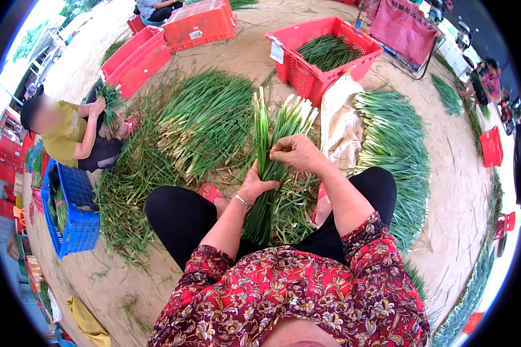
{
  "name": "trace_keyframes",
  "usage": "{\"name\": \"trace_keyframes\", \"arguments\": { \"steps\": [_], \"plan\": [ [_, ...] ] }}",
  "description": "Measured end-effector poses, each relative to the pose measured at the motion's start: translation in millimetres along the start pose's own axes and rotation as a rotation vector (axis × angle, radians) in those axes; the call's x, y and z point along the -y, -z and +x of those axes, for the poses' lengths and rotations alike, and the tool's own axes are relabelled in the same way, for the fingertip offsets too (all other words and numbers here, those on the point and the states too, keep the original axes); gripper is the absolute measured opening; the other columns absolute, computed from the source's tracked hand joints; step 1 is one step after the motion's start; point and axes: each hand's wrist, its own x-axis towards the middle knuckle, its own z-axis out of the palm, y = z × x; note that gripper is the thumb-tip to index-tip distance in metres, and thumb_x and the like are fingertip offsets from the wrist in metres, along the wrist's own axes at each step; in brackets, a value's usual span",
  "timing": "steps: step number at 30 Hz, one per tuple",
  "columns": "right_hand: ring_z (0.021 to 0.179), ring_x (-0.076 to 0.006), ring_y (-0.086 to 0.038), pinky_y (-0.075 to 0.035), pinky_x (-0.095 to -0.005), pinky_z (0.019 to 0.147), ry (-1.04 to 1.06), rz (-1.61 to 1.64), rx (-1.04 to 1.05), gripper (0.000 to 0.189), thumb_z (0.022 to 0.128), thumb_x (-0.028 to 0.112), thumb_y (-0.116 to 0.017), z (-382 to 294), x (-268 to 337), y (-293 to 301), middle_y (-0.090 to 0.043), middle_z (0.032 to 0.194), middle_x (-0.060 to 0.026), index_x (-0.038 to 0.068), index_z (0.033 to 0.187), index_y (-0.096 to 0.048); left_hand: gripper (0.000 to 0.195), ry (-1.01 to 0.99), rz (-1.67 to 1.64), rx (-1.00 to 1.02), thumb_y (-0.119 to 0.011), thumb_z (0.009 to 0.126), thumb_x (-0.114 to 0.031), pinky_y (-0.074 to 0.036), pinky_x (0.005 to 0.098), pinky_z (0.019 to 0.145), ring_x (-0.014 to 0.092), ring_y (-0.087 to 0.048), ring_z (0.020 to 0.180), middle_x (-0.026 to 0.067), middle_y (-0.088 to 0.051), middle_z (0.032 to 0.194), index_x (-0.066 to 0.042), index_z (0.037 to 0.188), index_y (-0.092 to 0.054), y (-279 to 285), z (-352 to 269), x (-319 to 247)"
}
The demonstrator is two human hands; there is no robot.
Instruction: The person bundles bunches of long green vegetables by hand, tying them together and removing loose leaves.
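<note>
A bunch of long green stalks with pale ends, like Chinese chives or green onions (291, 118), stands between my knees, pale ends pointing away from me. My left hand (257, 185) is wrapped around its middle, thumb across the front. Some stalks (260, 126) stand slightly apart on the bunch's left side. In front of the bunch, my right hand (298, 152) has thumb and fingertips pinched together against these stalks; whether a leaf is caught between them cannot be seen. The lower leaves hang down toward my lap.
Beyond my left knee lies a heap of untidy stalks (208, 117) amid loose trimmings (121, 208). Neat stalks (390, 160) lie right, beside a pale sack (342, 126). A red crate (286, 65) stands ahead. Left, a co-worker (69, 130) handles stalks near a blue crate (80, 230).
</note>
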Motion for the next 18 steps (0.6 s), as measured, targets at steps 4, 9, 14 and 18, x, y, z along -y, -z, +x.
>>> {"name": "trace_keyframes", "arguments": {
  "steps": [4,9,14,18],
  "plan": [
    [0.048,-0.0029,-0.047,-0.034,-0.0194,0.043,-0.026,0.155,0.195,0.015,0.087,0.018,-0.070,-18,38,12,-0.055,0.060,0.0045,0.004,0.091,-0.069,0.080,-0.031,0.062,-0.028,-0.074,0.064,0.008,-0.051,0.0307,0.085,0.014,-0.059,0.098,0.0015,-0.060,0.111,-0.009,0.135,-0.041,4,2,3],
    [0.051,-0.0148,-0.056,-0.043,-0.0293,0.049,0.206,-0.184,-0.325,0.028,0.083,0.019,-0.072,4,14,3,-0.059,0.060,-0.0020,0.004,0.106,-0.066,0.084,-0.076,0.223,-0.024,-0.072,0.065,0.006,-0.047,0.0291,0.092,0.014,-0.057,0.103,0.0049,-0.059,0.118,-0.004,0.140,-0.035,3,6,14],
    [0.072,-0.0371,-0.065,-0.052,-0.0480,0.068,0.185,-0.797,-0.542,0.022,0.082,0.026,-0.064,11,1,7,-0.065,0.070,-0.0177,0.010,0.097,-0.068,0.090,-0.112,0.545,-0.071,-0.070,0.067,0.004,-0.044,0.0278,0.095,0.014,-0.056,0.107,0.0093,-0.058,0.122,0.002,0.146,-0.025,3,5,26],
    [0.068,-0.0357,-0.064,-0.051,-0.0432,0.061,0.245,-0.734,-0.567,0.013,0.081,0.022,-0.066,9,-6,8,-0.064,0.070,-0.0170,0.010,0.085,-0.068,0.092,-0.113,0.347,-0.065,-0.070,0.067,0.003,-0.045,0.0276,0.094,0.014,-0.056,0.108,0.0090,-0.058,0.122,0.001,0.146,-0.023,2,8,27]
  ]
}}
